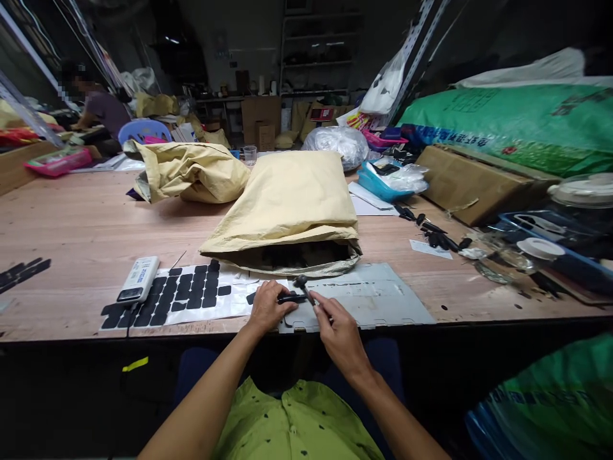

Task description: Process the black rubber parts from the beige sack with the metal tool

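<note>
My left hand (pixel 269 305) is closed around a slim black piece (pixel 293 298) near the table's front edge. Between the fingers of my right hand (pixel 338 326) is a small tool with a dark rounded head (pixel 301 281), its head close to the black piece; whether they touch I cannot tell. Both hands are over the left part of a grey board (pixel 383 297). Just behind them lies a large beige sack (pixel 301 198), its mouth towards me and dark contents inside. Left of my left hand, a white sheet (pixel 211 312) carries rows of black rounded-square pads (pixel 196 287).
A white device (pixel 138 279) with a cable sits on the pads. Another beige sack (pixel 191 172) lies behind left. To the right are loose black pieces (pixel 435 236), a blue basket (pixel 383 182), a cardboard box (pixel 474 182) and green sacks (pixel 507 121). A person (pixel 103 105) sits far left.
</note>
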Available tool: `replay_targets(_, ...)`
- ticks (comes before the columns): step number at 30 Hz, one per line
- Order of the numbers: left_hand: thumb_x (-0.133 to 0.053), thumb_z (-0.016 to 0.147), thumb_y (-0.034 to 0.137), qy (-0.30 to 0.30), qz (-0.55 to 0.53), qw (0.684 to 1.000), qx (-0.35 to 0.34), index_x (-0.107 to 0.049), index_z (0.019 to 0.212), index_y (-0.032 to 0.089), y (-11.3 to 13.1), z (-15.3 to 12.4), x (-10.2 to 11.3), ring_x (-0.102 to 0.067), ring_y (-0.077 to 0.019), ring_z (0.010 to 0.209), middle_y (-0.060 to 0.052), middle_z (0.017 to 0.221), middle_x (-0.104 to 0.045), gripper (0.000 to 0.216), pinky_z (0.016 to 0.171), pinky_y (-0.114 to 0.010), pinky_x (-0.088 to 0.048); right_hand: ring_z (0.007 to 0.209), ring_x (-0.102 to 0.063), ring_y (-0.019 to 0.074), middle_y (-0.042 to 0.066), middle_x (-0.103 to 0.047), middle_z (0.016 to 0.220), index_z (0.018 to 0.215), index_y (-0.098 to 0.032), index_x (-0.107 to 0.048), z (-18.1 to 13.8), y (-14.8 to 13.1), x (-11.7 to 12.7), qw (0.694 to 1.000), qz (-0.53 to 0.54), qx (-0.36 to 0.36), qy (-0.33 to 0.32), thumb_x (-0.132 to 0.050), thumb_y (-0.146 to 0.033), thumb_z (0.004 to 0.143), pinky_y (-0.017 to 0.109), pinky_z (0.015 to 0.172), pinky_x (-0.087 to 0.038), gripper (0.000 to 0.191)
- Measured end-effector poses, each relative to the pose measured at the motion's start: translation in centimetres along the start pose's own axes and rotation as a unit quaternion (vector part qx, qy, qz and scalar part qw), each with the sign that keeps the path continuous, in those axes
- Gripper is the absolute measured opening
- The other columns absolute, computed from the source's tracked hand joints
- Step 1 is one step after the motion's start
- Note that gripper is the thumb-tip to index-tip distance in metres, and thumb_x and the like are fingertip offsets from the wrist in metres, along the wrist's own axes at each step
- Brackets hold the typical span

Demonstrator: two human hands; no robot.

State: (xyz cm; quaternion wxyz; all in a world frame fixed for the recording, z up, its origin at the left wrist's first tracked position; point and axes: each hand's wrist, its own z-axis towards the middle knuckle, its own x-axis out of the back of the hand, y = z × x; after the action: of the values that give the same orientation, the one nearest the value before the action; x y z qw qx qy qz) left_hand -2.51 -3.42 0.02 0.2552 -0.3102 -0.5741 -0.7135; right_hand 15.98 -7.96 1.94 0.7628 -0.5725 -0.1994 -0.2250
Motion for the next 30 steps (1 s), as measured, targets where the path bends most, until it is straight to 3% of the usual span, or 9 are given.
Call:
replay_targets(5,-0.078,0.076,0.032,-0.017,0.031,0.999,-0.001,-0.064,0.083,0.02,-0.1,0.2,-0.2,-0.052,-0.0209,0.087,-0.002,0.086,-0.061,0.02,0.076,-0.032,-0.036,0.092,-0.063,0.0148,0.005,-0.066,0.101,0.133,-0.026,-0.058,-1.8,-2.1,-0.6,0.999,-0.012,0.031,-0.019,-0.041,-0.027,0.097,0.026,0.083,-0.051,0.04)
replay_targets(10,-0.076,0.077,0.031,-0.004,0.027,1.0,0.005,-0.063,0.078,0.02,0.2,0.1,-0.2,-0.052,-0.0205,0.085,-0.001,0.084,-0.061,0.017,0.076,-0.032,-0.036,0.084,-0.064,0.0152,0.004,-0.064,0.094,0.129,-0.027,-0.061,-1.8,-1.7,-0.9,0.997,-0.074,0.011,-0.038,-0.039,-0.026,0.096,0.026,0.077,-0.052,0.04)
replay_targets(15,-0.08,0.071,0.026,0.002,-0.008,1.0,0.008,-0.066,0.083,0.022,0.4,0.0,0.0,-0.053,-0.0206,0.089,0.0,0.086,-0.063,0.019,0.08,-0.033,-0.038,0.092,-0.063,0.0178,0.007,-0.065,0.102,0.133,-0.028,-0.058,-1.9,-1.5,-0.3,0.998,-0.065,0.003,0.005,-0.037,-0.029,0.097,0.03,0.083,-0.051,0.042)
replay_targets(20,-0.078,0.072,0.024,0.006,-0.005,1.0,0.016,-0.066,0.081,0.021,0.5,-0.1,0.0,-0.054,-0.0204,0.088,0.0,0.085,-0.063,0.015,0.079,-0.032,-0.038,0.092,-0.064,0.017,0.006,-0.066,0.102,0.127,-0.026,-0.062,-2.2,-0.9,0.2,0.998,-0.055,-0.022,-0.022,-0.038,-0.028,0.096,0.028,0.082,-0.051,0.039)
replay_targets(24,-0.078,0.072,0.024,0.007,-0.006,1.0,0.007,-0.066,0.081,0.021,0.6,-0.1,0.2,-0.053,-0.02,0.086,0.0,0.084,-0.062,0.016,0.078,-0.031,-0.039,0.095,-0.062,0.017,0.006,-0.066,0.103,0.127,-0.024,-0.062,0.9,0.1,1.3,0.996,-0.086,-0.017,0.021,-0.04,-0.026,0.095,0.028,0.083,-0.048,0.039)
replay_targets(30,-0.077,0.074,0.023,0.002,0.002,1.0,0.002,-0.065,0.082,0.02,0.7,-0.2,0.5,-0.053,-0.0203,0.086,0.0,0.083,-0.061,0.015,0.077,-0.031,-0.039,0.088,-0.056,0.0175,0.006,-0.062,0.097,0.125,-0.027,-0.065,8.1,3.6,1.6,0.956,-0.28,-0.07,0.053,-0.042,-0.022,0.094,0.027,0.069,-0.039,0.039)
